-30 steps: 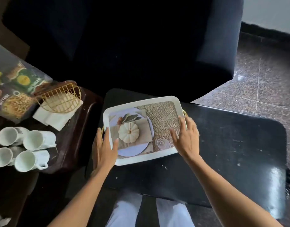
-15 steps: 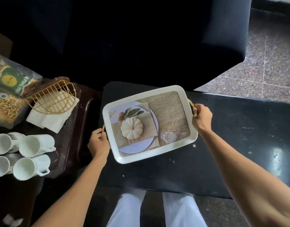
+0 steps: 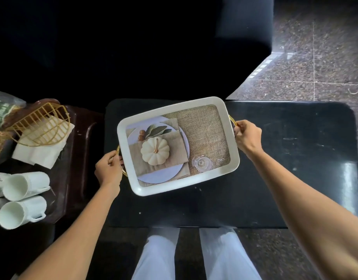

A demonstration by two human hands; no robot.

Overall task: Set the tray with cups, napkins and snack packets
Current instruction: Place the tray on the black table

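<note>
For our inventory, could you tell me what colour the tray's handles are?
The handles are gold, clearest in the head view.

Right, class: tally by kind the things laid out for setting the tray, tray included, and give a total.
Tray: 1
Cups: 4 (two cut off at the left edge)
Snack packets: 2
Napkin stack: 1
Wire holder: 1
Total: 9
</note>
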